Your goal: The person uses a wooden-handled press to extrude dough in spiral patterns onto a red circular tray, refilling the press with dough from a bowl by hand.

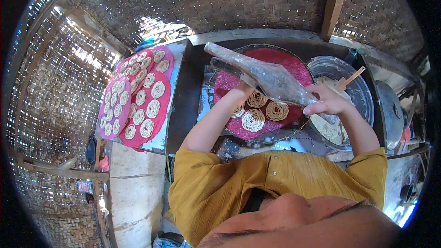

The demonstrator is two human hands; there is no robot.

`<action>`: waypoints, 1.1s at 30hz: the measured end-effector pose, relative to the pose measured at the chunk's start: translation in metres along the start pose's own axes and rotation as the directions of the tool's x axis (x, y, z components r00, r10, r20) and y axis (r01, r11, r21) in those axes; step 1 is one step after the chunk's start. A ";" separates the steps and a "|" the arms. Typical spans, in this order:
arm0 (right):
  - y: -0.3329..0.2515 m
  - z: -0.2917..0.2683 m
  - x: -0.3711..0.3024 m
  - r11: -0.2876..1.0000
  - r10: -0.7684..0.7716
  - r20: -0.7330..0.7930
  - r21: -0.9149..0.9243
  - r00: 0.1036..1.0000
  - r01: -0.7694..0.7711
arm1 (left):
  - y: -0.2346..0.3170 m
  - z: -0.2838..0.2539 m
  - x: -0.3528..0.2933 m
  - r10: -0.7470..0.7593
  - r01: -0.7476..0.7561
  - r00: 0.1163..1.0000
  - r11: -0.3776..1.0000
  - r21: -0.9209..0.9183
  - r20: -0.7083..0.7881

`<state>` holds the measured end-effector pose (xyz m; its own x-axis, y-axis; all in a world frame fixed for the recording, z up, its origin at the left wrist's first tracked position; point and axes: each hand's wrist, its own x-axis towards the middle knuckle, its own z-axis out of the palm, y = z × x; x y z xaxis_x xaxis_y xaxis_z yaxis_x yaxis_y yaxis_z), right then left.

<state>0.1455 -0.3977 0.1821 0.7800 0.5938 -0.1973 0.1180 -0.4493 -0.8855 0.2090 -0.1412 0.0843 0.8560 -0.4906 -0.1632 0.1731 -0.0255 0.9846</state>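
Observation:
A long wooden noodle press point(265, 74), dusted white with flour, lies slanted over a round red mat point(294, 66) on a woven tray. My right hand point(327, 101) is shut on the press's near handle end. My left hand point(242, 93) is mostly hidden under the press body and appears to grip it from below. Several round coils of pale noodle point(253, 120) sit on the red mat right beneath the press. My forearms in mustard-yellow sleeves come in from below.
At the left, red round mats point(151, 105) covered with several noodle coils are stacked overlapping. At the right stands a big metal bowl point(363, 87) of pale dough with a wooden stick point(351, 79) in it, and a metal lid point(390, 112) beyond it. Woven bamboo walls surround the bench.

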 end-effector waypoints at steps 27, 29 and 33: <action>0.019 -0.004 -0.052 0.931 0.008 -0.383 0.340 0.924 0.133 | -0.078 0.023 -0.137 0.183 -0.215 0.462 0.972 0.091 -0.868; 0.021 -0.002 -0.053 0.930 0.014 -0.389 0.344 0.921 0.132 | -0.077 0.014 -0.131 0.159 -0.303 0.504 0.953 -0.001 -0.849; 0.016 0.004 -0.057 0.930 0.016 -0.349 0.350 0.937 0.114 | -0.060 -0.052 -0.120 0.141 -0.273 0.675 0.960 -0.067 -0.724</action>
<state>0.1005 -0.4359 0.1776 0.9472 0.3164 -0.0522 -0.0158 -0.1165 -0.9931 0.1209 -0.0358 0.0417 0.9552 0.2955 -0.0168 -0.0346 0.1679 0.9852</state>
